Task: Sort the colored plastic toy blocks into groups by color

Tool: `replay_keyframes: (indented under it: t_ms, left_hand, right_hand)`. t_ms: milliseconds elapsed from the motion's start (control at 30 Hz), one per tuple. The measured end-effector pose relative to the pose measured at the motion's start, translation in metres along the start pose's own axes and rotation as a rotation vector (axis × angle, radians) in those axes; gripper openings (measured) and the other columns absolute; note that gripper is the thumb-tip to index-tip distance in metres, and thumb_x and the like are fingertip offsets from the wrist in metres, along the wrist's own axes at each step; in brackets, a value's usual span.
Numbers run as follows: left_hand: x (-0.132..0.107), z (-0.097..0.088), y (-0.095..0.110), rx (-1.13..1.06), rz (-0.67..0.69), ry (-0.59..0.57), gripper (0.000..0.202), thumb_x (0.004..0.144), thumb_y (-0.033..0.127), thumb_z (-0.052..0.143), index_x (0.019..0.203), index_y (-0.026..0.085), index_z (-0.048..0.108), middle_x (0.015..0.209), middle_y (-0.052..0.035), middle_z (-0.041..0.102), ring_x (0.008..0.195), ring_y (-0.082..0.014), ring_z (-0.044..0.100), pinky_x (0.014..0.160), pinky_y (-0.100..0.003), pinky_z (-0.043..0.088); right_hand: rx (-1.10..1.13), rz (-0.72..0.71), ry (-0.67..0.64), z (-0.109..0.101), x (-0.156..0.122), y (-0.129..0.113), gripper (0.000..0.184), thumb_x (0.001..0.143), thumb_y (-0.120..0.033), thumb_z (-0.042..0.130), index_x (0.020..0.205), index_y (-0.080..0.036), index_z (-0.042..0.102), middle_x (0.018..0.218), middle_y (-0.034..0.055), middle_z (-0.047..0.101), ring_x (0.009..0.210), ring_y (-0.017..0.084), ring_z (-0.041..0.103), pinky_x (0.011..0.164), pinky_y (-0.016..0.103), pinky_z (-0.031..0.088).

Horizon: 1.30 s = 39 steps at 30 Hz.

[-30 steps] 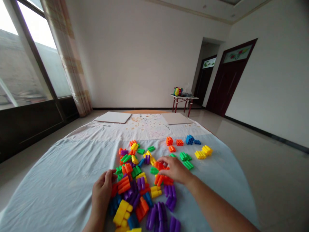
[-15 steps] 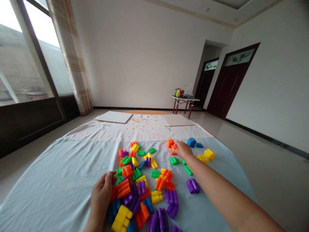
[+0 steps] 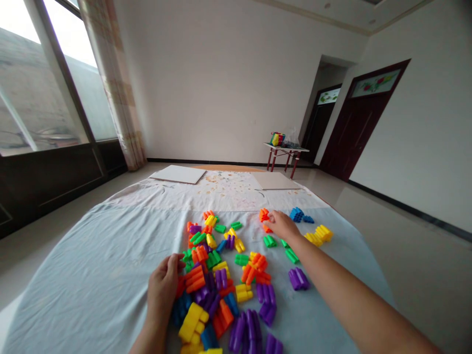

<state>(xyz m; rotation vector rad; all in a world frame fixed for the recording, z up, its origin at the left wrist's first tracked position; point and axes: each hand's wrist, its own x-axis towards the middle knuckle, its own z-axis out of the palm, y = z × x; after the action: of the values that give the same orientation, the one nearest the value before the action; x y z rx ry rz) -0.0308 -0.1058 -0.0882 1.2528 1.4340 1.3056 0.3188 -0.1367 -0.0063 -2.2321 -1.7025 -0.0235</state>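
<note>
A heap of plastic tube blocks [image 3: 217, 280] in orange, purple, yellow, green and blue lies on a pale blue sheet [image 3: 92, 265]. My left hand [image 3: 164, 285] rests at the heap's left edge, fingers curled against an orange block [image 3: 194, 279]. My right hand [image 3: 282, 225] reaches far forward, its fingers bent over the small orange group [image 3: 264, 215]; whether it grips a block I cannot tell. Beside it lie blue blocks [image 3: 297, 214], yellow blocks [image 3: 320, 234] and green blocks [image 3: 270, 241]. One purple block [image 3: 298, 278] lies alone under my right forearm.
Two white boards [image 3: 178, 174] [image 3: 275, 181] lie at the sheet's far end. A small red-legged table [image 3: 285, 150] with toys stands by the back wall. Dark doors are at the right, a window and curtain at the left.
My right hand left the heap's orange blocks and reached out to the far orange group. A purple block now lies alone at the right. My left hand stayed put.
</note>
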Motion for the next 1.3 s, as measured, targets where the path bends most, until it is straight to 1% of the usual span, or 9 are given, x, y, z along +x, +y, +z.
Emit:
replay_keyframes:
  t_ms: [167,233,333,433,533,700,900,1067,1300]
  left_hand:
    - [-0.002,0.0,0.003,0.015,0.008,0.01,0.05,0.067,0.061,0.049,0.08,0.016,0.065,0.062,-0.0036,0.062,0.063,-0.0203,0.059,0.055,-0.028,0.045]
    - [-0.003,-0.001,0.004,0.033,0.017,0.014,0.05,0.067,0.061,0.048,0.08,0.016,0.065,0.062,-0.0038,0.063,0.063,-0.0202,0.059,0.057,-0.028,0.046]
    - [-0.004,-0.003,0.004,0.033,0.027,0.015,0.051,0.066,0.061,0.048,0.08,0.015,0.065,0.062,-0.004,0.063,0.061,-0.0196,0.058,0.056,-0.029,0.046]
    - [-0.005,-0.003,0.005,0.012,0.016,0.018,0.051,0.065,0.061,0.049,0.08,0.015,0.065,0.061,-0.0036,0.062,0.059,-0.0189,0.058,0.053,-0.028,0.045]
    - [-0.005,-0.003,0.006,0.013,0.007,0.022,0.051,0.064,0.062,0.05,0.081,0.015,0.064,0.06,-0.0032,0.062,0.059,-0.0188,0.058,0.053,-0.027,0.045]
    - [-0.005,-0.003,0.004,0.023,0.012,0.043,0.053,0.064,0.063,0.049,0.081,0.015,0.065,0.061,-0.0026,0.062,0.06,-0.0182,0.058,0.055,-0.027,0.047]
    - [-0.001,-0.005,-0.001,0.071,0.026,0.036,0.052,0.066,0.062,0.048,0.083,0.015,0.065,0.063,-0.0033,0.063,0.061,-0.019,0.059,0.056,-0.028,0.047]
    - [-0.001,-0.006,0.001,0.107,0.017,0.06,0.051,0.066,0.061,0.048,0.083,0.016,0.065,0.064,-0.0034,0.064,0.06,-0.0191,0.06,0.055,-0.027,0.047]
    - [-0.011,-0.005,0.015,0.105,0.012,0.11,0.047,0.064,0.057,0.048,0.08,0.016,0.065,0.062,-0.0032,0.064,0.059,-0.0189,0.059,0.055,-0.028,0.047]
  right_hand:
    - [0.374,-0.295,-0.051,-0.002,-0.057,-0.03,0.022,0.083,-0.023,0.052,0.101,-0.017,0.062,0.088,0.0044,0.066,0.081,0.016,0.061,0.074,0.025,0.046]
    - [0.445,-0.399,-0.097,0.001,-0.079,-0.039,0.028,0.078,-0.011,0.049,0.101,-0.017,0.063,0.092,0.0043,0.066,0.088,0.016,0.059,0.08,0.026,0.045]
    - [0.418,-0.474,-0.136,0.005,-0.099,-0.043,0.048,0.067,0.002,0.041,0.105,-0.018,0.064,0.107,0.0055,0.064,0.106,0.017,0.052,0.097,0.03,0.037]
    - [0.315,-0.435,-0.169,0.009,-0.106,-0.037,0.059,0.064,0.003,0.039,0.115,-0.017,0.061,0.121,0.0078,0.058,0.117,0.019,0.045,0.104,0.035,0.031]
    - [0.263,-0.41,-0.21,0.013,-0.107,-0.032,0.06,0.068,0.003,0.038,0.121,-0.018,0.057,0.126,0.008,0.055,0.119,0.02,0.043,0.104,0.035,0.031]
    - [0.326,-0.377,-0.184,0.012,-0.107,-0.035,0.047,0.076,-0.009,0.05,0.121,-0.018,0.057,0.116,0.0088,0.058,0.112,0.021,0.05,0.101,0.032,0.035]
    - [0.399,-0.266,-0.13,0.007,-0.114,-0.041,0.036,0.076,-0.026,0.061,0.111,-0.017,0.062,0.104,0.0085,0.064,0.1,0.022,0.056,0.092,0.032,0.042]
    - [0.396,-0.261,-0.147,0.007,-0.119,-0.037,0.034,0.076,-0.025,0.061,0.109,-0.018,0.063,0.104,0.0082,0.064,0.1,0.022,0.057,0.09,0.03,0.042]
    - [0.397,-0.264,-0.128,0.007,-0.122,-0.038,0.026,0.076,-0.019,0.058,0.101,-0.019,0.066,0.101,0.0067,0.064,0.097,0.02,0.058,0.088,0.027,0.042]
